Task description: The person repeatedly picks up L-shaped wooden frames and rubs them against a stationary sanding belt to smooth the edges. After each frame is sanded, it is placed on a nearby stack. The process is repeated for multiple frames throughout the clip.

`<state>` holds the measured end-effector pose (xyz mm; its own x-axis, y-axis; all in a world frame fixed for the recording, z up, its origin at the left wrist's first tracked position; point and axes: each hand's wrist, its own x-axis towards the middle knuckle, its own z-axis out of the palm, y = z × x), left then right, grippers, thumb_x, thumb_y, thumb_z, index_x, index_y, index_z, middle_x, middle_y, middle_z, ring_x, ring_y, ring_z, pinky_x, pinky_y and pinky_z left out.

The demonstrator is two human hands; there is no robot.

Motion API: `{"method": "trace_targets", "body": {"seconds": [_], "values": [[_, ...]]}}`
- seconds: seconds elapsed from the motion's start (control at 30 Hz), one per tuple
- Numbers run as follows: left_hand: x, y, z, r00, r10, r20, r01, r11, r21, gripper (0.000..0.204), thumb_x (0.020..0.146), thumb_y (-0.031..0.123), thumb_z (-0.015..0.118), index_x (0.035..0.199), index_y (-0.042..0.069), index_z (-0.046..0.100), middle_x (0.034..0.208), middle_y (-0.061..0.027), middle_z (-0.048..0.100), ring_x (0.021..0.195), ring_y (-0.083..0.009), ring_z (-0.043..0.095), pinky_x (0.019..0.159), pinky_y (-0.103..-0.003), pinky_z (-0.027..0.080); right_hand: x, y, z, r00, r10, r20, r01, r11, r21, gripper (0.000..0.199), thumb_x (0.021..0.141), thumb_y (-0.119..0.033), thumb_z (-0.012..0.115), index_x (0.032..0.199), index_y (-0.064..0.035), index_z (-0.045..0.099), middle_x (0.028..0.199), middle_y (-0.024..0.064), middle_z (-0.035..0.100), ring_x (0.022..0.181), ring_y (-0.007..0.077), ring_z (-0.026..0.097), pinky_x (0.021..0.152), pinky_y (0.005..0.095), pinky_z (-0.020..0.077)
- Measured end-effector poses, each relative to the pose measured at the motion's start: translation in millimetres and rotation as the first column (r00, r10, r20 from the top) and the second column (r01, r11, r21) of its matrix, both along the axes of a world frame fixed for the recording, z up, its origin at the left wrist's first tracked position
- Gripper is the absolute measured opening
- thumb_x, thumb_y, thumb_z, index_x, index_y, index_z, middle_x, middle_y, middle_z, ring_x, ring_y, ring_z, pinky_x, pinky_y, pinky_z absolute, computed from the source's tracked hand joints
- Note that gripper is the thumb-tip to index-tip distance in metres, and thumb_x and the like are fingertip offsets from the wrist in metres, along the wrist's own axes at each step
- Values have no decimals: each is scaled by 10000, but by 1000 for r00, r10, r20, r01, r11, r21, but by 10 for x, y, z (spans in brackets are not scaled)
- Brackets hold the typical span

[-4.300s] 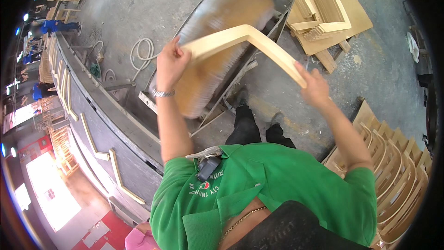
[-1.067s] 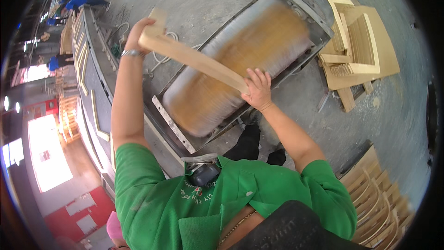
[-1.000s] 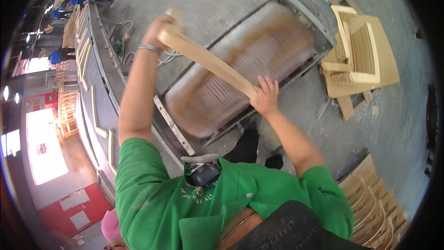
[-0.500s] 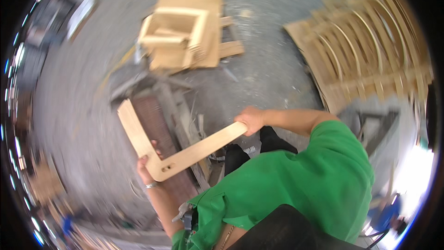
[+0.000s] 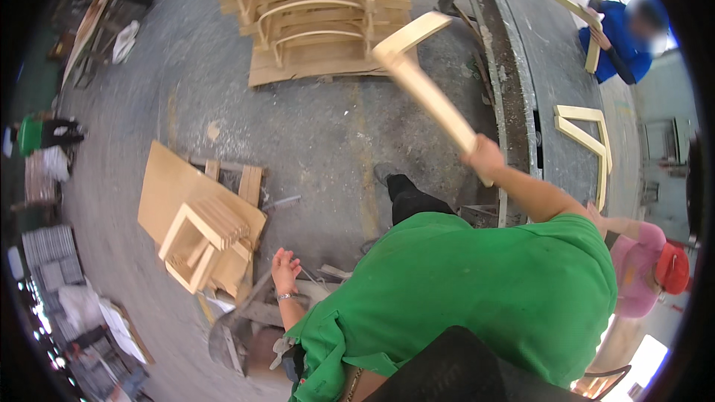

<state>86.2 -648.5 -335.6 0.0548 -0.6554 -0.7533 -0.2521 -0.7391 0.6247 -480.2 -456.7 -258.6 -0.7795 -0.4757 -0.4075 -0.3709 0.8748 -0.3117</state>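
Observation:
My right hand (image 5: 484,158) is closed round one end of an L-shaped wooden piece (image 5: 436,104). The piece rises away from the hand, and its short arm bends off to the right at the far end. Close by on the right runs a long table with a metal edge (image 5: 518,97). My left hand (image 5: 285,271) hangs low on the left with loosely curled fingers apart and nothing in it. Nearest to it is a stack of pale wooden frames (image 5: 212,227), which lies on a flat board (image 5: 167,186) to its left.
A large stack of curved wooden parts (image 5: 313,11) stands ahead on a board. Across the table, a person in blue (image 5: 618,37) holds a wooden piece; another, in pink (image 5: 637,268), reaches towards angled wooden pieces (image 5: 596,134). A machine (image 5: 261,320) stands by my left arm.
My left hand has let go of the L-shaped wooden piece, which my right hand alone has carried to the right. The view has turned right, bringing the table and co-workers into sight.

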Motion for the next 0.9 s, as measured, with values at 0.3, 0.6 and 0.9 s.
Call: {"method": "trace_targets", "body": {"seconds": [0.3,0.6,0.9], "values": [[-955,-927,-461,938,-338,75,338,941,25,528,958,261,634,1422,46,505,1015,-60,664,806,-147,637,666,-292,522,-3167,-517,261,692,-442,-571,534,845,-7,483,882,-367,697,1300,-150,588,1220,156,689,1156,354,658,939,510,544],[226,-1683,-1202,761,-423,492,471,882,30,691,875,475,655,1395,34,542,1289,-211,647,1219,-359,600,1040,-419,463,-1685,-1755,-1755,806,585,88,-586,769,256,500,832,-189,761,1265,10,610,1131,188,708,1077,333,660,961,409,499],[2387,-3490,-2282,673,-99,733,-12,989,144,797,779,472,752,1422,59,527,1405,-176,565,1326,-342,520,1074,-432,471,1262,-2610,-2272,618,223,754,-482,865,139,548,922,-175,694,1412,-1,520,1224,130,687,1111,220,650,985,333,489]]}}
